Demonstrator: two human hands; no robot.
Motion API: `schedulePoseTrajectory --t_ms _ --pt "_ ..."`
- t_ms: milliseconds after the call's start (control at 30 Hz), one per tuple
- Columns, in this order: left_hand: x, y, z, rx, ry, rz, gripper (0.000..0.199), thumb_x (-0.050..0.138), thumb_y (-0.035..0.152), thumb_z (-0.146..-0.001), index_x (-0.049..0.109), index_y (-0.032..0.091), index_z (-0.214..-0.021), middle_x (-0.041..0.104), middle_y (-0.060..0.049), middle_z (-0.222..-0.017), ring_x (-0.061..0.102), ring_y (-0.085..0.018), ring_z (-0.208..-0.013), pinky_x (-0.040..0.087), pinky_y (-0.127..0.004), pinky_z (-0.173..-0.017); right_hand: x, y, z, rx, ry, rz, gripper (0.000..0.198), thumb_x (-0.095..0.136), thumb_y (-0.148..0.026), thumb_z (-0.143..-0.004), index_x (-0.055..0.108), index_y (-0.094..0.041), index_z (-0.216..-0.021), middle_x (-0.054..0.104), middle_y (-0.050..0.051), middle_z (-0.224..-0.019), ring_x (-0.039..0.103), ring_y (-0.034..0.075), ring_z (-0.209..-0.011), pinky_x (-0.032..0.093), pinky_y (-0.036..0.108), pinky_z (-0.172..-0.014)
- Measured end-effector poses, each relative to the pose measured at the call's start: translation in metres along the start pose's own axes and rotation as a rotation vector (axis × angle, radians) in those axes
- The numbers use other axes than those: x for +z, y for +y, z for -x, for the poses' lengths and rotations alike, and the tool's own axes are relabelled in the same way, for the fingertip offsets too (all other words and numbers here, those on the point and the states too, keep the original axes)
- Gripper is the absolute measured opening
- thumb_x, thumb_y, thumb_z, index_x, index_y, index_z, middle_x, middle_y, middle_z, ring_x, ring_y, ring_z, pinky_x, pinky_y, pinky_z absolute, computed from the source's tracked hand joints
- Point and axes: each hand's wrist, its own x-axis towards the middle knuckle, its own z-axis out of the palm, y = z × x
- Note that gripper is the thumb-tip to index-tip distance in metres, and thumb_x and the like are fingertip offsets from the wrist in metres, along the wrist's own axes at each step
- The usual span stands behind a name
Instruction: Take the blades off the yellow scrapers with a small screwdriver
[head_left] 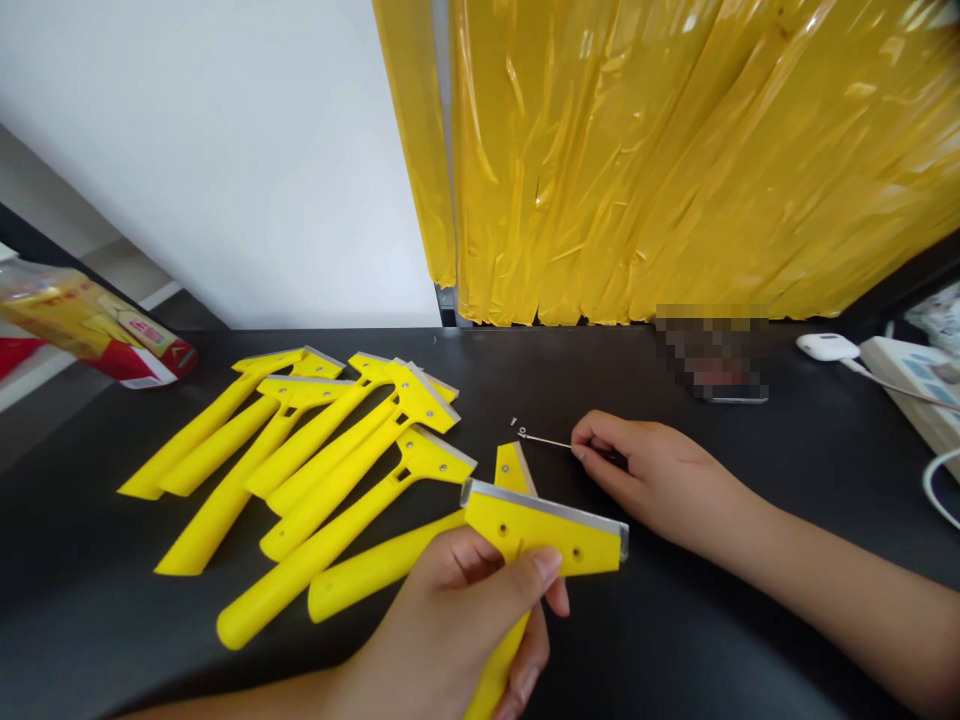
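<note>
Scraper [546, 528] of smooth yellow plastic, T-shaped and metal-edged, clamped in the left hand [480, 605] above the black counter [675, 640], handle cut off below; right hand [649, 462] pinching a slender metal rod [551, 442], one end concealed.

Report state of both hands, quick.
Left hand: closed, holding a yellow wide-headed scraper with a silver straight edge.
Right hand: closed, holding a screwdriver-like tool with a thin silver metal shaft; handle mostly hidden.
</note>
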Motion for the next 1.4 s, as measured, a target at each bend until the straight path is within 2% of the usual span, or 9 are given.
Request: schedulePoseTrajectory --t_ms 367,533,633,833,900,1000,1167,1300,1400 --pt "0.001 0.001 0.001 0.009 0.021 -0.023 0.042 0.071 0.062 -0.089 0.065 0.022 -0.078 0.052 0.006 -0.042 0.04 -0.008 -0.03 0.032 -0.018 -0.034 -0.004 -0.003 0.0 -0.015 -0.015 -0.1 0.017 0.056 -0.034 -0.106 0.071 -0.028 -0.102 0.072 -0.002 -0.087 0.061 0.016 -0.074 0.042 0.031 -0.069" --pt "0.0 0.003 0.0 0.0 0.032 -0.026 0.043 0.073 0.064 -0.086 0.065 0.022 -0.077 0.053 0.005 -0.041 0.04 -0.008 -0.03 0.031 -0.017 -0.032 -0.005 -0.001 0.003 0.06 0.011 -0.176 0.012 0.062 -0.037 -0.102 0.07 -0.03 -0.107 0.066 -0.005 -0.078 0.059 0.016 -0.069 0.043 0.03 -0.063" --pt "0.003 0.005 0.003 -0.007 0.045 -0.029 0.043 0.074 0.064 -0.084 0.064 0.022 -0.075 0.052 0.005 -0.041 0.04 -0.009 -0.03 0.032 -0.017 -0.032 -0.007 0.0 0.005 0.068 0.015 -0.24 0.009 0.06 -0.032 -0.1 0.066 -0.031 -0.108 0.067 -0.005 -0.082 0.063 0.017 -0.076 0.048 0.03 -0.068" --pt "0.011 0.008 0.009 0.039 0.2 -0.022 0.036 0.068 0.054 -0.094 0.067 0.021 -0.078 0.051 0.006 -0.046 0.034 -0.005 -0.034 0.029 -0.013 -0.036 -0.018 0.002 0.007 0.064 0.067 -0.314 0.008 0.059 -0.029 -0.101 0.065 -0.031 -0.106 0.072 -0.004 -0.096 0.069 0.018 -0.091 0.053 0.032 -0.083" --pt "0.009 0.009 0.008 0.024 0.16 -0.02 0.037 0.069 0.055 -0.092 0.066 0.021 -0.077 0.051 0.006 -0.044 0.036 -0.006 -0.033 0.03 -0.014 -0.035 -0.021 0.001 0.007 0.066 0.084 -0.33 0.007 0.06 -0.031 -0.102 0.066 -0.031 -0.105 0.073 -0.004 -0.097 0.069 0.018 -0.093 0.053 0.032 -0.085" --pt "0.006 0.01 0.006 0.003 0.087 -0.013 0.039 0.07 0.057 -0.091 0.064 0.022 -0.075 0.051 0.005 -0.042 0.037 -0.007 -0.03 0.031 -0.016 -0.033 -0.028 -0.003 0.009 0.072 0.129 -0.378 0.01 0.064 -0.037 -0.101 0.071 -0.031 -0.105 0.076 -0.003 -0.097 0.07 0.017 -0.092 0.055 0.029 -0.082" --pt "0.01 0.008 0.009 0.064 0.202 0.021 0.036 0.068 0.052 -0.095 0.067 0.02 -0.079 0.05 0.005 -0.046 0.035 -0.006 -0.035 0.03 -0.014 -0.036 -0.045 -0.015 0.014 0.057 0.213 -0.519 0.02 0.078 -0.047 -0.095 0.082 -0.031 -0.105 0.082 0.0 -0.097 0.075 0.015 -0.087 0.058 0.022 -0.078" --pt "0.009 0.008 0.01 0.063 0.209 0.05 0.036 0.069 0.052 -0.094 0.067 0.019 -0.079 0.051 0.004 -0.047 0.038 -0.006 -0.036 0.031 -0.014 -0.036 -0.053 -0.024 0.024 0.023 0.274 -0.626 0.019 0.084 -0.048 -0.091 0.085 -0.031 -0.1 0.081 0.002 -0.083 0.074 0.013 -0.073 0.059 0.018 -0.068" --pt "0.001 0.008 0.007 0.061 0.189 0.067 0.037 0.071 0.053 -0.092 0.067 0.019 -0.079 0.052 0.004 -0.046 0.04 -0.007 -0.034 0.033 -0.015 -0.036 -0.054 -0.029 0.032 0.029 0.34 -0.656 0.018 0.086 -0.048 -0.089 0.085 -0.031 -0.096 0.078 0.002 -0.078 0.072 0.014 -0.071 0.059 0.018 -0.064"
